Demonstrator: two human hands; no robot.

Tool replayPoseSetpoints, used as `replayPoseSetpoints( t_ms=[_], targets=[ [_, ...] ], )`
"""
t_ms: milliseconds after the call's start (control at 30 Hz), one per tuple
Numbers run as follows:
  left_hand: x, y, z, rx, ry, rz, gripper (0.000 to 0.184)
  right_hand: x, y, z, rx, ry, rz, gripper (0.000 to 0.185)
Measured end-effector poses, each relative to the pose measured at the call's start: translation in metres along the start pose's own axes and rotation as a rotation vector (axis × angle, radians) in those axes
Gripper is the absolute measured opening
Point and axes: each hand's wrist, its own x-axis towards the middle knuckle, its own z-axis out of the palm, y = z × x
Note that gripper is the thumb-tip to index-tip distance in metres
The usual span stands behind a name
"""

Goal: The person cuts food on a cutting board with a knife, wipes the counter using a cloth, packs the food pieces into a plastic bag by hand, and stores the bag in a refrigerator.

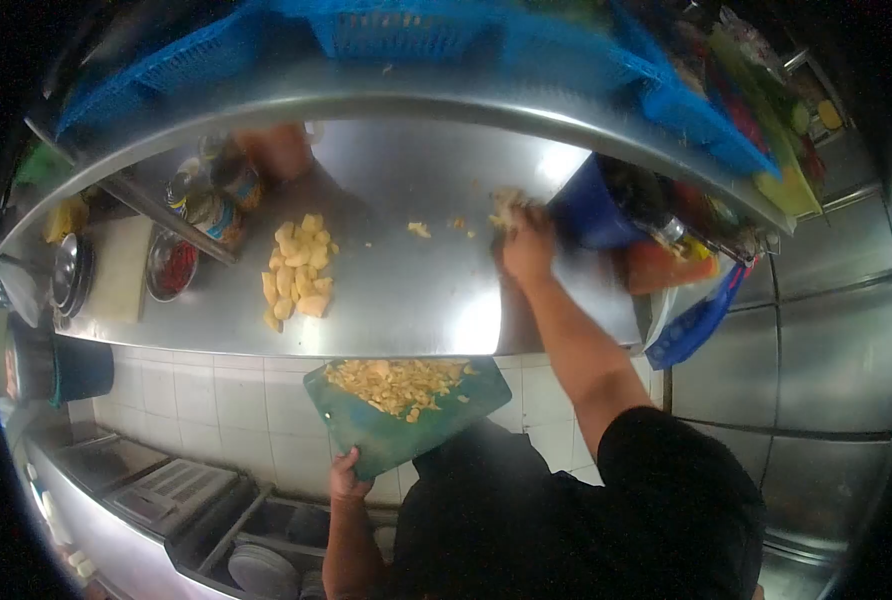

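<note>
My left hand (349, 476) grips the lower left corner of a green cutting board (396, 440), held just off the counter's front edge. Chopped yellowish pieces (396, 385) are spread over the board's upper part. On the steel counter, my right hand (529, 240) is closed on a pale, crumpled thing (509, 203), perhaps a cloth; blur hides its details. Small yellow scraps (419, 230) lie to the left of that hand. A pile of peeled yellow chunks (299, 262) rests on the counter's left half.
At the left are a bowl of red pieces (173, 267), a white board (119, 268) and several jars (213, 212). A dark blue container (591, 205) stands right of my right hand. Blue baskets (391, 32) sit on the shelf above the counter's back.
</note>
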Motion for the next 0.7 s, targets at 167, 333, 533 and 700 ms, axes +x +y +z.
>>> replayPoseSetpoints(
  t_ms=[167,333,533,700],
  targets=[
    [0.009,-0.002,-0.013,-0.022,-0.062,-0.007,0.047,-0.044,-0.077,-0.038,0.409,-0.153,0.164,0.037],
    [0.015,-0.005,-0.008,-0.041,-0.045,0.015,0.049,0.040,-0.028,-0.057,0.616,-0.043,0.178,0.033],
    [0.017,-0.007,-0.017,0.023,-0.017,0.009,0.048,0.121,0.026,0.041,-0.117,0.170,-0.249,0.035],
    [0.020,-0.004,-0.027,0.065,0.025,-0.037,0.048,0.107,-0.030,0.044,0.231,-0.098,-0.337,0.044]
  ],
)
